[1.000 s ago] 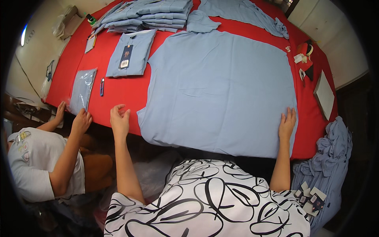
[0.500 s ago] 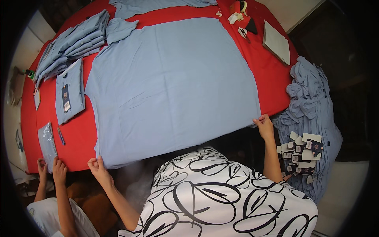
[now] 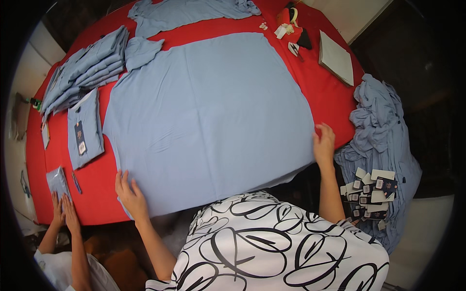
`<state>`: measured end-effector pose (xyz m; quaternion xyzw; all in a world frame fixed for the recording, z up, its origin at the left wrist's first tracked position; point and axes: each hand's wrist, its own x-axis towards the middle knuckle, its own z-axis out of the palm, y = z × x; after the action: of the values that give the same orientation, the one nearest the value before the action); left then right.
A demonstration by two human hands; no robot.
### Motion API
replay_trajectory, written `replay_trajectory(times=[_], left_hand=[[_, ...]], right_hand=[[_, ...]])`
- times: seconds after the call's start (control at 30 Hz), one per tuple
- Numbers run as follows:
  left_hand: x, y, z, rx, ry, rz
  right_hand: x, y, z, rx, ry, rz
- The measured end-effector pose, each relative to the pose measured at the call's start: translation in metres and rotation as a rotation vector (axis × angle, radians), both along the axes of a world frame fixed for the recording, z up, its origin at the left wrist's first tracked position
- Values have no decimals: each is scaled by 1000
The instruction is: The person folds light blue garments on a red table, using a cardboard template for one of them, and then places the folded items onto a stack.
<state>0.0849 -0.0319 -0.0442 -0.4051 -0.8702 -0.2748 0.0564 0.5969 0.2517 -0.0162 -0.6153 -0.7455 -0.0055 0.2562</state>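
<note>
A light blue shirt (image 3: 208,116) lies spread over the red-covered table (image 3: 335,116), its near edge hanging over the table's front. My left hand (image 3: 131,195) rests at the shirt's near left side, fingers spread and apart, holding nothing. At its right side, my right hand (image 3: 324,142) is raised with fingers apart, by the shirt's edge; whether it touches the cloth is hard to tell. Light creases run across the shirt's left half.
A folded shirt with a dark tag (image 3: 86,128) and a stack of folded shirts (image 3: 90,60) lie at left. Another person's hands (image 3: 65,213) press a plastic-bagged garment (image 3: 58,182). Loose shirts (image 3: 381,121) with several tags (image 3: 374,194) hang at right, near a white pad (image 3: 336,58).
Both my hands have let go of the shirt's near edge and moved up along its sides. The other person's hands have flattened onto the plastic bag.
</note>
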Motion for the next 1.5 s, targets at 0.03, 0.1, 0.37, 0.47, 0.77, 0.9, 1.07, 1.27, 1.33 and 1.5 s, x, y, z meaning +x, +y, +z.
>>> replay_trajectory(times=[0.03, 0.1, 0.37, 0.47, 0.77, 0.9, 1.07, 1.27, 1.33, 1.5], left_hand=[[-6, 10, -5, -38, 42, -14], [-19, 33, -11, -97, 119, -32], [-18, 46, -2, -335, 102, 128], [-17, 50, -2, -310, 92, 108], [-13, 48, 5, -306, 96, 110], [-23, 47, -5, -269, 45, 95], [-16, 43, 16, -237, 64, 153], [-36, 51, 1, -114, 113, 119], [-44, 62, 3, -76, 153, 89], [-58, 46, -1, -38, 190, 142]], right_hand=[[-18, 11, -6, 28, 70, 70], [-50, 36, -14, 101, 110, 179], [-29, 247, 32, 202, 140, -97], [21, 345, 37, 88, 89, -373], [75, 445, -27, -351, -12, -461], [120, 448, -4, 117, -458, -210], [31, 374, 103, 82, -240, -330], [-115, 156, 239, -156, 302, 583], [-141, 123, 241, -217, 464, 801], [-275, 92, 188, -594, 557, 1026]])
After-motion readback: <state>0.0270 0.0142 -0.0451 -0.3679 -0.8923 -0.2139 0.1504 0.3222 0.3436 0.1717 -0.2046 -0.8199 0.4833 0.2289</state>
